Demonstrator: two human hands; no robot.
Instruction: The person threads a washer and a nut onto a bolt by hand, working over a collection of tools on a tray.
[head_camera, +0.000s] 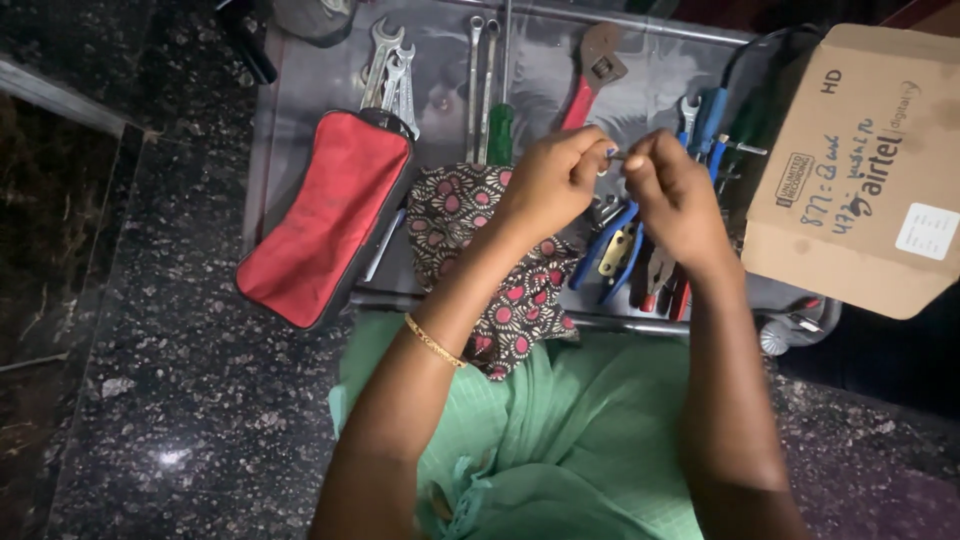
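Here both hands meet above a metal tray (300, 60) of tools. The left hand (550, 180) and the right hand (675, 195) have their fingers pinched together on a small metal part (615, 155) held between them, too tiny to identify. It sits in the air over the middle of the tray, gripped from both sides. A gold bangle (433, 341) circles the left wrist.

Under the left forearm lies a patterned cloth pouch (480, 235), dark with pink and cream flowers, draped over the tray's near edge. Just left of it rests a red zip pouch (325, 215), tilted and hanging partly off the tray. Behind that pouch lie several open-ended spanners (390, 70), and beside them two long ring spanners (478, 70). A green-handled screwdriver (499, 133) lies near the left knuckles. A red-handled adjustable wrench (592, 75) rests at the back. Below the right hand are blue-handled pliers (612, 245) and red-handled pliers (665, 285). At the right, a brown cardboard box (865, 170) overlaps the tray's edge. The tray stands on a dark speckled stone floor (170, 380), and green fabric (560, 430) covers the person's lap.
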